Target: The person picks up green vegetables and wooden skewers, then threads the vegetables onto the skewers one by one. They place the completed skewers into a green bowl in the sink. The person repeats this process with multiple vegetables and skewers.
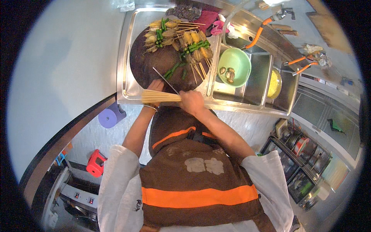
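My right hand (192,101) is closed around one end of a thick bundle of wooden skewers (162,97), which points left; a single thin stick or blade (165,80) also runs up and left from that hand. At the near edge of a dark round board (162,65) rests my left hand (156,87), partly hidden by the bundle, so its fingers' hold is unclear. Loose green vegetable pieces (173,71) lie just beyond my hands. Further back on the board are several loaded skewers (197,47) with green pieces and yellowish-brown food, plus another pile of them (162,33).
The sink (256,81) on the right holds a green plastic basin (242,62) with several small shellfish-like pieces. A bowl of yellow food (274,84) sits in the far right compartment. Orange-sleeved taps (256,34) reach over the sink; cloths (205,21) lie behind the board.
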{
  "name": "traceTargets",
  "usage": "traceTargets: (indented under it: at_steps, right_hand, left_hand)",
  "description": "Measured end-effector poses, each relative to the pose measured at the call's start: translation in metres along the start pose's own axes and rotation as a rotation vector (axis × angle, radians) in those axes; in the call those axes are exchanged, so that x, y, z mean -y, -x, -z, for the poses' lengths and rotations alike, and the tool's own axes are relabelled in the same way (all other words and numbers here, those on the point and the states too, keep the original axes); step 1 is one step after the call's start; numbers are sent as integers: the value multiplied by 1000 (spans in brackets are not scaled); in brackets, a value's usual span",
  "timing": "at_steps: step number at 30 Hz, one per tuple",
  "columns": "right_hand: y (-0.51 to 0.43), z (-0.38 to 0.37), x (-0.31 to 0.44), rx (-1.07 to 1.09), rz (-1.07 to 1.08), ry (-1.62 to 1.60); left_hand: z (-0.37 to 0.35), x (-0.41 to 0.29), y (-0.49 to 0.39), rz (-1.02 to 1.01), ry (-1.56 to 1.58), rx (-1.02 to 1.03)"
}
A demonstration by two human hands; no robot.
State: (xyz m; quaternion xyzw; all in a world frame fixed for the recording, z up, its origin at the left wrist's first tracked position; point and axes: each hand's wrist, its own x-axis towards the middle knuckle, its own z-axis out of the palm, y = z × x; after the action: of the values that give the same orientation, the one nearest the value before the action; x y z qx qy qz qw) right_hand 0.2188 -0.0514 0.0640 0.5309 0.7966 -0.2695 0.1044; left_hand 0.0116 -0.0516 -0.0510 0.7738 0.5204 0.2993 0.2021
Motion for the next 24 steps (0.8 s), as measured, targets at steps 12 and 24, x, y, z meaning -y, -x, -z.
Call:
traceTargets:
  at_steps: [12,24]
  right_hand:
    - [27,28,-7,-317,31,-289]
    - [0,26,50,-506,295,-368]
  left_hand:
    - [50,19,-41,432,-71,-339]
    - [85,-73,9,931,987,-459]
